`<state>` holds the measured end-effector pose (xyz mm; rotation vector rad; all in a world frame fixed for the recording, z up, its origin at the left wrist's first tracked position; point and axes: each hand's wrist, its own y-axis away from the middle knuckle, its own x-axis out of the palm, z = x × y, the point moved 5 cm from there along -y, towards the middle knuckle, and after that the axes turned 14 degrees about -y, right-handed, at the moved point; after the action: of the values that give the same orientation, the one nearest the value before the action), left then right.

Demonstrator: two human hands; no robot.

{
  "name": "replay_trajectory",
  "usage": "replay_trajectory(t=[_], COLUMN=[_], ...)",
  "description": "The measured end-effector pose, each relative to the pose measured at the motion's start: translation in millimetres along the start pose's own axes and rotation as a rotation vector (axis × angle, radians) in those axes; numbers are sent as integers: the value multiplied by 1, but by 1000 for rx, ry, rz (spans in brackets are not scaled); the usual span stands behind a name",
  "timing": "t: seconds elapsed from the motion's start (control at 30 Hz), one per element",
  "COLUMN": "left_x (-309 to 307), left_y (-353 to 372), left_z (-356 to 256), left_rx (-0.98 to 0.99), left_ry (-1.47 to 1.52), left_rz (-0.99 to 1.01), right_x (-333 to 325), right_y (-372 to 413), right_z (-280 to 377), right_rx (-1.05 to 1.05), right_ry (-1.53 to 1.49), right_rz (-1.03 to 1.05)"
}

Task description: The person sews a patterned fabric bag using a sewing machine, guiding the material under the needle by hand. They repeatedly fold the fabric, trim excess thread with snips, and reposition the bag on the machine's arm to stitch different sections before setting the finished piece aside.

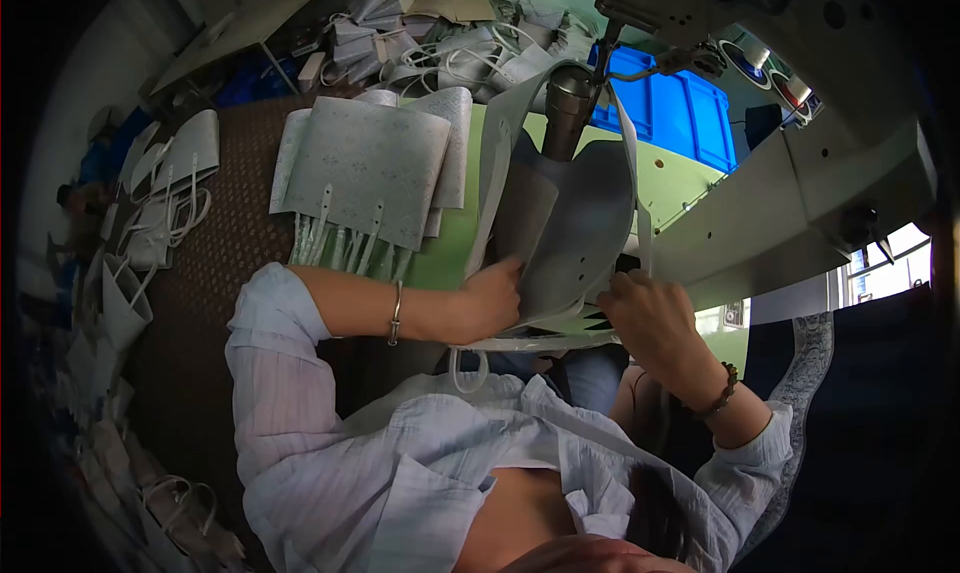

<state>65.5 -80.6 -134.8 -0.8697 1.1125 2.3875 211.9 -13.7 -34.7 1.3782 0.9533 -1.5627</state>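
A grey-white handbag [592, 235] stands with its mouth facing me, around the post of a sewing machine [568, 108]. My left hand [490, 301] is closed on the bag's near left edge, its fingertips partly hidden. My right hand [648, 318] pinches the bag's near right edge beside a pale strap. A pale looped handle [467, 370] hangs below the near edge, over my lap. Small dark holes show on the bag's inner wall.
A stack of patterned bag pieces [370, 163] with straps lies left on the green table [440, 265]. A blue crate [680, 103] stands behind the machine. More bags [450, 58] are heaped at the back, others [170, 188] at far left. The machine's arm [770, 208] fills the right.
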Motion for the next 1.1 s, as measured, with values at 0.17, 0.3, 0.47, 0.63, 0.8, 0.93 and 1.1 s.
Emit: replay_trajectory(t=[0.17, 0.3, 0.47, 0.63, 0.8, 0.93, 1.1], left_x=[15, 43, 51, 18, -86, -123, -144], left_y=[-17, 8, 21, 28, 99, 145, 175], left_z=[1, 14, 20, 9, 13, 56, 128], left_rx=[-246, -295, -402, -296, -240, -182, -557], left_ry=[29, 49, -17, 128, 380, 458, 372], left_rz=[-69, -293, -682, -804, -858, -720, -1069], right_x=[39, 42, 17, -10, -55, -77, -136], right_y=[16, 43, 83, 52, 37, 42, 23], right_z=[13, -30, -81, 11, 60, 53, 19], right_rx=[-16, 225, 247, 3, -236, -272, -249], right_ry=[-182, 6, 0, -443, -392, -231, -190], right_rz=[-51, -106, -292, -289, -356, -249, -614])
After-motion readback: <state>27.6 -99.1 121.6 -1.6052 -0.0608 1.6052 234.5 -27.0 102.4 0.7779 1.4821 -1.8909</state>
